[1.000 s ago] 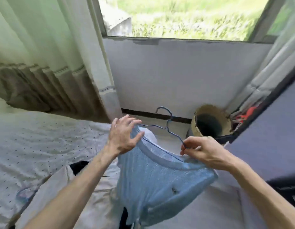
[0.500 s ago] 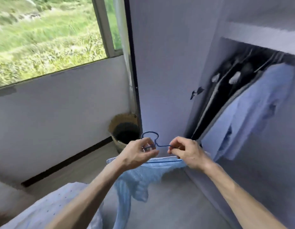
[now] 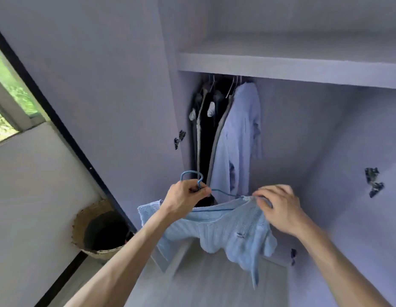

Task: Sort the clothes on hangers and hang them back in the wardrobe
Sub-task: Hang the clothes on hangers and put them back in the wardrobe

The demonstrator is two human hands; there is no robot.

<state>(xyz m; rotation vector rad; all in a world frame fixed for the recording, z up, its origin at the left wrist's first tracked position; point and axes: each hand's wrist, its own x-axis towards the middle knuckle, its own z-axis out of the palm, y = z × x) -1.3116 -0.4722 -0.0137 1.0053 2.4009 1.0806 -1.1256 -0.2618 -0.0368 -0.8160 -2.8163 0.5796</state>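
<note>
Soft daylight from the window at left; edges warped, slight motion blur.

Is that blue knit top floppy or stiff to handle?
Probably floppy: the knit top sags in loose folds below the hanger. Likely light too, as the thin wire hanger seems unbent under it.

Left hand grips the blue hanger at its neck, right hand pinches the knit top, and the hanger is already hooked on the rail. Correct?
Not hooked. The head view shows the blue hanger in the air, below the hung shirt; left hand and right hand grip as stated.
</note>
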